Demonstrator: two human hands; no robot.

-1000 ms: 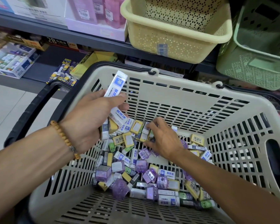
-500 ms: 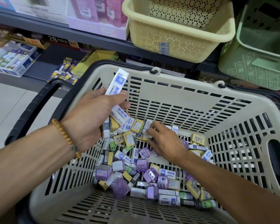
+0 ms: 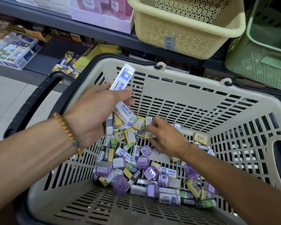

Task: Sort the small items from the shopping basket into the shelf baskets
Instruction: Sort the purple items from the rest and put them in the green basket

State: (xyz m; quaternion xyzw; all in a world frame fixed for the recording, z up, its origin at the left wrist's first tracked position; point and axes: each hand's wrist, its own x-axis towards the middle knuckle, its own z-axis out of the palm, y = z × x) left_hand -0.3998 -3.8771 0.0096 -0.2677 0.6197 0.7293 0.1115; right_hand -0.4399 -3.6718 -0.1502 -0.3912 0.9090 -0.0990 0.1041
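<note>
The left hand holds a bundle of white-and-blue erasers above the beige shopping basket, its fingers curled round them so that one long eraser sticks up past the thumb. The right hand reaches down into the pile of small items on the basket floor, its fingertips pinching a small white eraser among yellow ones. Purple sharpeners, green and white pieces lie mixed below. On the shelf behind stand a cream shelf basket and, just beside it to the right, a green shelf basket.
</note>
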